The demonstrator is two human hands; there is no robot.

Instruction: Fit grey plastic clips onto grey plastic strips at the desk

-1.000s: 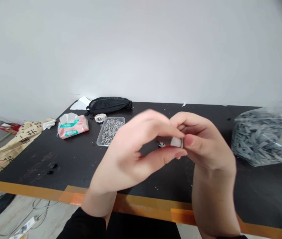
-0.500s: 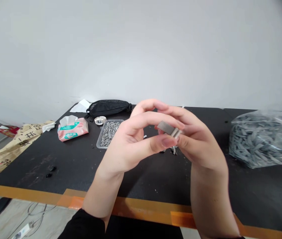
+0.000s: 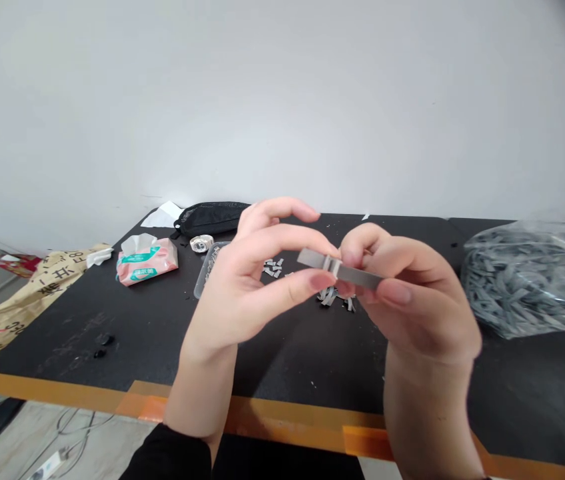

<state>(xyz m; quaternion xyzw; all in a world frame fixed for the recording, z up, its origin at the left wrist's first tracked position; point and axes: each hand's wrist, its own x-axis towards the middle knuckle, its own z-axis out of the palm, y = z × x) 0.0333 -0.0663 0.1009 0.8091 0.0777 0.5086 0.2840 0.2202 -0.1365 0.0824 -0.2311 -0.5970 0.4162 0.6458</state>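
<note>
A flat grey strip (image 3: 360,276) is held up between my two hands, over the black table (image 3: 282,360). Around its middle sits a small, pale grey clip or buckle (image 3: 331,267). Thumb and index finger of my left hand (image 3: 235,287) pinch the strip at the clip, and its short left end pokes out between them. My right hand (image 3: 427,307) grips the strip's right end between thumb and curled fingers. Behind the hands lie a small heap of grey strips (image 3: 330,299) and several small grey clips (image 3: 273,268), both partly hidden.
A clear plastic tub (image 3: 198,283) of small grey pieces is half covered by my left hand. To the right stands a clear bag (image 3: 532,287) full of grey strips. Tissues (image 3: 147,263), a tape roll (image 3: 201,243) and a black pouch (image 3: 212,218) lie at the left back.
My right hand has shifted right and turned, and now pulls or holds the strip's right end, which shows beyond the clip. My left hand has moved slightly left.
</note>
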